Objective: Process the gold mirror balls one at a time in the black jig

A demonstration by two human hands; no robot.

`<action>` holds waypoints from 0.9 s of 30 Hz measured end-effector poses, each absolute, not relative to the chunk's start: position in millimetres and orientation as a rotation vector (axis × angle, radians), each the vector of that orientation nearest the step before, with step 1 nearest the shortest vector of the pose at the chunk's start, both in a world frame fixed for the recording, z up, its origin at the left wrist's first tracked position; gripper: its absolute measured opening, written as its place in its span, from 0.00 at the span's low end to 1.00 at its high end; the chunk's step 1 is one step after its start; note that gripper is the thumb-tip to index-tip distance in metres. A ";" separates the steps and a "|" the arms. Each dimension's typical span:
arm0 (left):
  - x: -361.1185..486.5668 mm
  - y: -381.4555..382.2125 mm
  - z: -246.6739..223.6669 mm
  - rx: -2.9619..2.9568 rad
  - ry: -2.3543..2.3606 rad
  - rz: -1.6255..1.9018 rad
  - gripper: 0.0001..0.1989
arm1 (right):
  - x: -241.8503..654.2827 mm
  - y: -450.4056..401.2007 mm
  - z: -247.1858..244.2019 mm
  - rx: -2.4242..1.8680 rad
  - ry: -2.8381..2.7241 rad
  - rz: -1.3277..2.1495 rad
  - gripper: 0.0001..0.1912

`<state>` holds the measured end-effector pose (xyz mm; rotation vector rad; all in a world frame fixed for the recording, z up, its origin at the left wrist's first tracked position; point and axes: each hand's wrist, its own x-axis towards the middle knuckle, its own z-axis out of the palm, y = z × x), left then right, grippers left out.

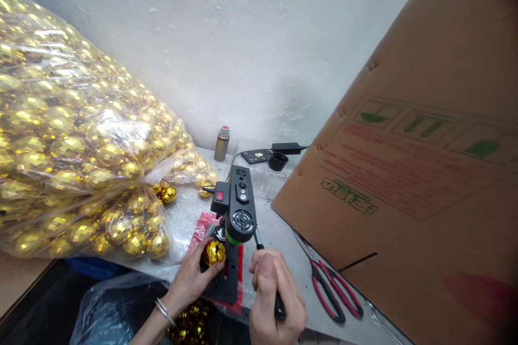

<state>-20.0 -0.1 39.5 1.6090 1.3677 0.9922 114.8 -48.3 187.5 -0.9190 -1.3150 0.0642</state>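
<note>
My left hand [192, 274] is closed around a shiny gold faceted ball [215, 253], its thumb and fingers on either side. The ball is beside the base plate of a small black bench press [242, 202], just below the green-ringed end of its head. At the right of the press, my right hand [275, 296] is wrapped in a fist round a black lever handle [280, 307], whose metal rod runs up to the machine. Whether the ball touches the press, I cannot tell.
At left, a large clear bag [81, 135] bulges with gold balls. A cardboard box [404, 145] stands at right, with red-handled pliers [334, 291] beside it. Behind the press are a small bottle [222, 144] and a black cap [278, 161]. More gold balls [190, 326] lie below the table edge.
</note>
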 end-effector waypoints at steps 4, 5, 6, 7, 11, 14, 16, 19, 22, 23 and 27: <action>-15.6 -11.2 34.0 1.771 1.342 1.013 0.28 | 113.9 -49.9 185.6 -0.908 -1.323 0.045 0.15; -15.0 -14.5 32.6 1.802 1.331 1.021 0.27 | 113.4 -50.2 185.5 -0.906 -1.321 0.045 0.15; -14.4 -17.6 31.4 1.831 1.319 1.027 0.26 | 112.8 -50.4 185.6 -0.907 -1.317 0.047 0.16; -13.8 -20.3 30.4 1.856 1.306 1.033 0.26 | 112.2 -50.7 185.5 -0.909 -1.311 0.051 0.16; -10.9 -22.5 31.2 1.915 1.285 1.043 0.25 | 112.0 -51.5 184.0 -0.918 -1.303 0.062 0.15; -7.1 -14.8 36.5 1.920 1.321 1.001 0.24 | 113.1 -52.5 182.1 -0.908 -1.329 0.049 0.15; -4.4 -8.3 40.3 1.923 1.357 0.957 0.23 | 112.6 -53.5 181.9 -0.907 -1.338 0.040 0.15; -2.3 -1.8 43.7 1.934 1.381 0.887 0.23 | 109.0 -56.2 182.3 -0.956 -1.294 0.057 0.15; -2.6 -0.4 43.8 1.938 1.373 0.827 0.23 | 104.7 -60.3 177.5 -0.998 -1.249 0.062 0.16; -2.8 -0.6 43.4 1.940 1.371 0.815 0.23 | 103.8 -61.7 173.7 -1.006 -1.246 0.055 0.16; -2.7 -2.0 40.7 1.963 1.379 0.812 0.21 | 102.0 -65.4 151.1 -1.086 -1.253 0.014 0.16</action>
